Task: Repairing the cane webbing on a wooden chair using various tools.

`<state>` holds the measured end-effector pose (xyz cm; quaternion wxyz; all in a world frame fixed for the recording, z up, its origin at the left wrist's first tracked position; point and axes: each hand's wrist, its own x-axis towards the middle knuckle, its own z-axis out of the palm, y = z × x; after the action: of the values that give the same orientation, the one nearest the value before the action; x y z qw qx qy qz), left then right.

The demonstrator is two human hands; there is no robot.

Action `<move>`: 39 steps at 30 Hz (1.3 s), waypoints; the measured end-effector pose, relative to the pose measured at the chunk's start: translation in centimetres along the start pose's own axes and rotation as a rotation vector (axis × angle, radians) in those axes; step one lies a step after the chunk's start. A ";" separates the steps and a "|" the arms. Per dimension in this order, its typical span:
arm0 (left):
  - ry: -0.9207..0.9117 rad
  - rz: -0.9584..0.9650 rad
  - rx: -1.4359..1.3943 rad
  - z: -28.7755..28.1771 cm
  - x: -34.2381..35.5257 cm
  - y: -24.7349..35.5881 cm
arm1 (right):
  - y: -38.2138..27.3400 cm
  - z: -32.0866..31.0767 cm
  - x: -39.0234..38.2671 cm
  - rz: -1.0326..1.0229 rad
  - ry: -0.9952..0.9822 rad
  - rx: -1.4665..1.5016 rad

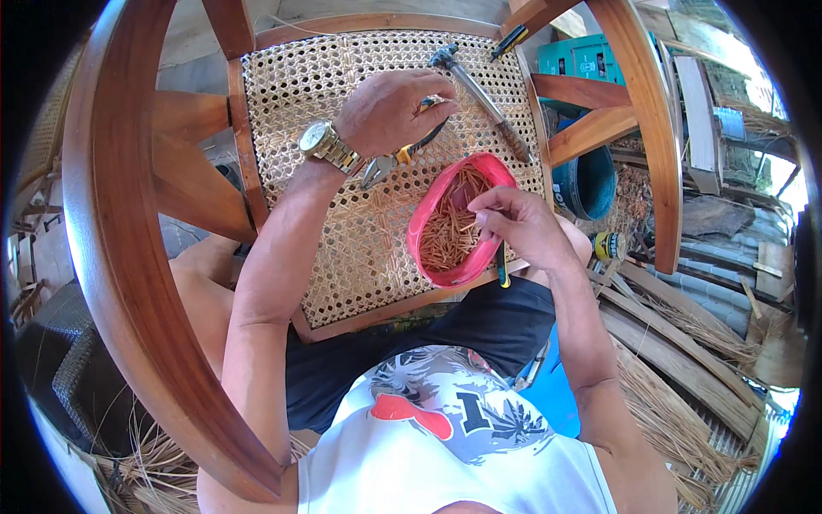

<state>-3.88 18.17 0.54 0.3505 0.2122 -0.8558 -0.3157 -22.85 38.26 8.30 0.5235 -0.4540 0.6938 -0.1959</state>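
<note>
A woven cane chair seat [342,274] in a wooden frame lies before me. On it stands a pink plastic container [419,236] filled with short thin wooden pegs [445,240]. Over its right rim, my right hand [518,223] pinches one small pale peg [467,228]. My left hand [394,111], with a gold watch at the wrist, hovers over the upper seat, fingers curled together; what they hold, if anything, is hidden. Beneath it lie pliers [377,171] with yellow and black handles, partly covered by the hand. A hammer [479,94] rests slantwise to the right.
A yellow-and-black handled tool [509,43] lies at the seat's far right corner. A green-and-black handle [503,265] pokes out beside the container. Curved chair timbers [120,283] rise on both sides. At right are a teal crate [582,60], a dark bucket [591,184] and planks [676,343].
</note>
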 end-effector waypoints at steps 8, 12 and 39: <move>0.051 0.047 0.015 0.7 0.1 -0.3 | 0.2 0.2 -0.6 0.073 0.007 0.225; 0.003 0.025 -0.032 0.8 0.1 0.0 | 0.2 -0.5 -0.6 0.093 -0.032 0.124; -0.078 -0.045 -0.058 0.3 0.1 0.2 | 0.3 -0.2 -0.5 0.018 0.164 0.075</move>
<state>-4.15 18.38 0.56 0.3156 0.2087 -0.8544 -0.3562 -23.12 38.77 8.41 0.4833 -0.4101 0.7307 -0.2537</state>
